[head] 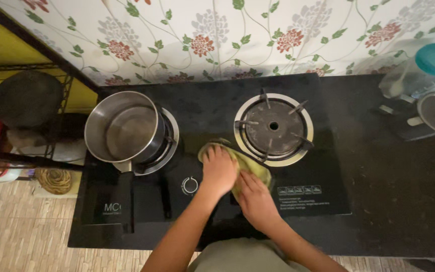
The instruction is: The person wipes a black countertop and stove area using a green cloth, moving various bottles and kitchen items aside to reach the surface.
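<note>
While both hands lie flat with fingers pressed together on the yellow-green cloth (242, 162), the left hand (219, 168) beside the right hand (256, 197), firm even strokes beyond the fingertips toward the burner (274, 126) would probably clean the black glass stove top (207, 108) best

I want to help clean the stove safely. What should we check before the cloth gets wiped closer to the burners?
1. Both hands on the cloth: ok. The left hand and right hand press on the green cloth.
2. Right burner shows no flame: ok.
3. Left burner under the steel saucepan unlit: cannot tell, the pan hides it.
4. Knob turned off: cannot tell.
5. Saucepan handle out of the cloth's way: ok, it lies apart, left of the hands.
6. Saucepan empty: ok, looks empty.
</note>
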